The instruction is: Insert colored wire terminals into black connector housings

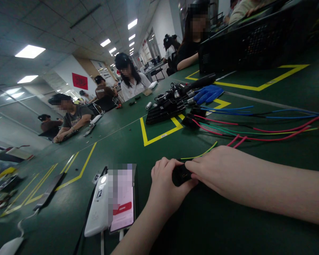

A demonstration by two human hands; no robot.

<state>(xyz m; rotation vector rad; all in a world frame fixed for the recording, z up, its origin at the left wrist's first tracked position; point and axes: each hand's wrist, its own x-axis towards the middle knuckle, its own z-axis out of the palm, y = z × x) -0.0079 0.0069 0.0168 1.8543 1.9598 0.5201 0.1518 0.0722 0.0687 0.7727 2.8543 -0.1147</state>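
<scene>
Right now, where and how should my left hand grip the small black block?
Probably from the left, thumb on the near edge and fingers on the far edge of the black block. It looks small enough for your left hand to span, and your right hand covers its right end.

"What's overhead?"
"On my remote feed, I see rows of lit panels (30, 51) across a tiled ceiling (60, 33)."
"And the wall (62, 72)?"
"White, I see, with a red banner (79, 81)."
</scene>
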